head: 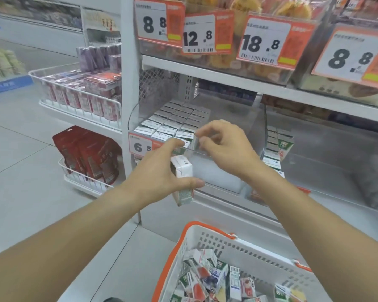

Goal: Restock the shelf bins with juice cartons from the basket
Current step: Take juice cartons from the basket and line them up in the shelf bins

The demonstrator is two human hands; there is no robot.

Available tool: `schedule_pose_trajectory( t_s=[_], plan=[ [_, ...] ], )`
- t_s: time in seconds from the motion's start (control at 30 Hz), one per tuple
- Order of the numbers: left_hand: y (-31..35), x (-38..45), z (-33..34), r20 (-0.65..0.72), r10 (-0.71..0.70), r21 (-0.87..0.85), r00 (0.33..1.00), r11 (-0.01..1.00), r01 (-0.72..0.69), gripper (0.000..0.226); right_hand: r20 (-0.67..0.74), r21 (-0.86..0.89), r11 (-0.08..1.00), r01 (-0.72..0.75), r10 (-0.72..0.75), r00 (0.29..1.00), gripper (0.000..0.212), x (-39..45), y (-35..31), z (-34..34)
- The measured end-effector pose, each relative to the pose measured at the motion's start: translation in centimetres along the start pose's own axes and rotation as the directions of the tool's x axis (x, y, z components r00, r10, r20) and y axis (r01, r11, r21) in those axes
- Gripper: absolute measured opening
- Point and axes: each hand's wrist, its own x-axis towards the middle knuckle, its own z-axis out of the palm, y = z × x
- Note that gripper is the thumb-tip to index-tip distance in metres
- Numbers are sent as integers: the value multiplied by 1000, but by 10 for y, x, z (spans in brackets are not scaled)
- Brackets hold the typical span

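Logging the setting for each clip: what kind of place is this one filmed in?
Most likely a supermarket or convenience store aisle: price tags hang along the shelves, a clear shelf bin holds rows of juice cartons, and a shopping basket of cartons sits below.

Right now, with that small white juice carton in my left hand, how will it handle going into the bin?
The small white juice carton looks stiff: its boxy edges hold shape in the left hand. It probably stands stably, since identical cartons sit upright in rows. Likely light; one hand carries it.
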Motion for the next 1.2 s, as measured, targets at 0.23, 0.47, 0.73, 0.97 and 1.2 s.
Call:
schedule_pose_trajectory(
  t_s=[0.23,0.47,0.73,0.97,1.2],
  plan=[
    [41,4,26,-82,259,38,962,966,-257,104,167,177,959,-223,194,967,61,-75,4,-41],
    [78,10,58,-107,448,12,888,893,-449,93,-9,492,788,-370,430,903,42,-104,26,-75],
    [103,16,93,-103,530,-22,842,845,-535,54,1,798,525,-295,488,873,47,-142,57,-128],
    [113,28,118,-141,540,110,829,841,-529,79,-241,728,660,-185,499,833,39,-133,79,-156],
    [95,41,143,-30,318,48,948,948,-316,108,-457,220,874,-432,484,747,44,-59,154,-176]
  ],
)
